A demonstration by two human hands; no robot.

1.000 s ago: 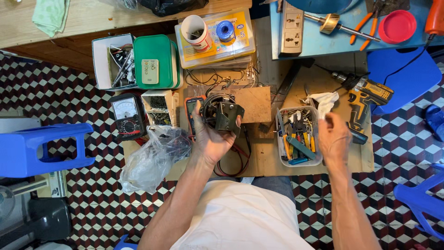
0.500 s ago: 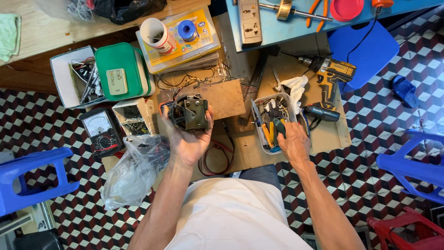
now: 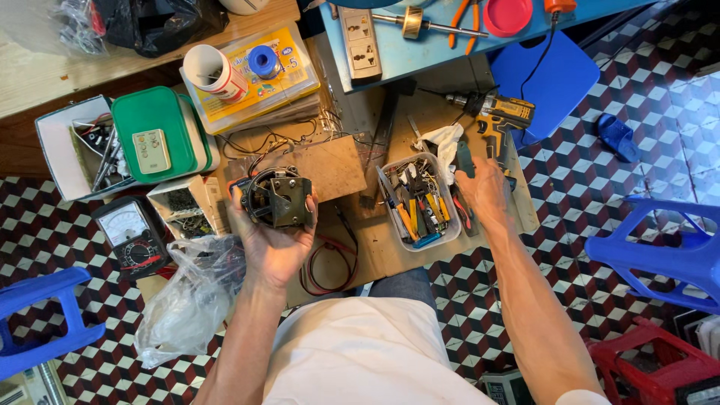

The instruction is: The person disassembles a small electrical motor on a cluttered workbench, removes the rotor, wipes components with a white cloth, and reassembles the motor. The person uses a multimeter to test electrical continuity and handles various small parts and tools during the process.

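Left hand [image 3: 274,244] cups a small electric motor [image 3: 276,198], fingers wrapped round its dark housing, over the cardboard work surface [image 3: 375,247]. Right hand [image 3: 484,193], at 3 o'clock from the motor, grips a dark-handled tool [image 3: 464,159] just beside the clear tool tray [image 3: 418,201]. Cordless drill [image 3: 501,114] at 12 o'clock from that hand.

The person wears a plain white T-shirt, loose over the belly, with short sleeves that leave both forearms bare down to the wrists. Blue denim shows at the knee just beyond the shirt's hem. The left hand [image 3: 274,244] and the right hand [image 3: 486,193] carry no gloves, and no watch or ring is visible on them.
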